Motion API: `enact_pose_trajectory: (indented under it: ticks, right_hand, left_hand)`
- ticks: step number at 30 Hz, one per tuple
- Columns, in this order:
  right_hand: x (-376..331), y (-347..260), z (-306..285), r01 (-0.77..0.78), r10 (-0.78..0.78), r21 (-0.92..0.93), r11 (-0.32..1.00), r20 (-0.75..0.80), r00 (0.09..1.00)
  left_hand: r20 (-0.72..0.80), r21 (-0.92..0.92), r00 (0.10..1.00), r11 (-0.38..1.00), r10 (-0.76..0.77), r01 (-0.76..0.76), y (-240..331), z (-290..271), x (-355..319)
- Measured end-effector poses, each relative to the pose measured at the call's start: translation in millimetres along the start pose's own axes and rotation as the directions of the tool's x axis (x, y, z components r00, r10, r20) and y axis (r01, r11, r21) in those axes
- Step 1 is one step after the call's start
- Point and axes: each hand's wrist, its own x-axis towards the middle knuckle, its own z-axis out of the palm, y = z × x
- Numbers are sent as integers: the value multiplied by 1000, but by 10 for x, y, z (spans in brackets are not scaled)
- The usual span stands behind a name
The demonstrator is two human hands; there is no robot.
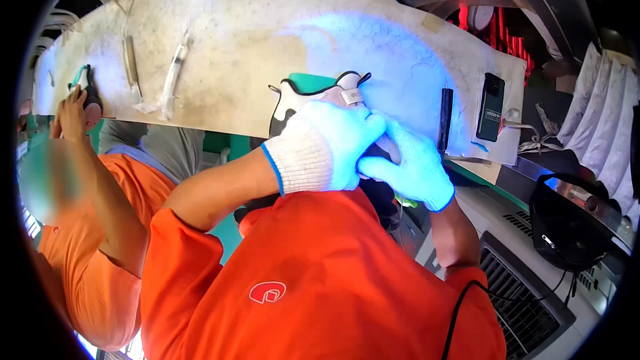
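Note:
My left hand (320, 150), in a white knit glove with a blue cuff, lies over the back of a green, white and black hand-held power tool (313, 90). My right hand (413, 170), gloved the same way, is pressed against the left one from the right, gripping the tool's lower part, which is hidden. The tool rests against a large, whitish, curved panel (253, 27). A bluish light falls on the panel around the tool.
At the left, a co-worker in orange holds a hand (73, 113) on another green and black tool (87, 87) against the panel. A syringe-like tube (175, 70), a black stick (445, 120) and a black phone (491, 115) lie on the panel. A black bag (567, 220) sits at the right.

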Motion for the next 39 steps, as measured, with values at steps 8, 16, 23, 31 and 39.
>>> enact_pose_trajectory:
  ticks: [8, 16, 23, 31, 39]
  right_hand:
    - [-162, 200, 535, 9, 58, 104, 995, -622, 781]
    - [-229, 493, 882, 249, 22, 240, 938, -760, 649]
    - [5, 656, 334, 288, 128, 541, 790, -605, 786]
    - [995, 1049, 402, 505, 33, 725, 469, -586, 810]
    - [424, 587, 231, 440, 152, 885, -151, -419, 895]
  left_hand:
    - [-21, -797, 1000, 603, 14, -25, -551, -226, -114]
    - [-497, -56, 866, 998, -61, 38, -986, -66, -1082]
    - [-351, 431, 867, 883, 355, -187, -629, -341, -499]
    - [-97, 291, 982, 939, -160, 181, 1207, -1014, -292]
    - [-31, 385, 960, 883, -277, 267, 1504, -1001, 159]
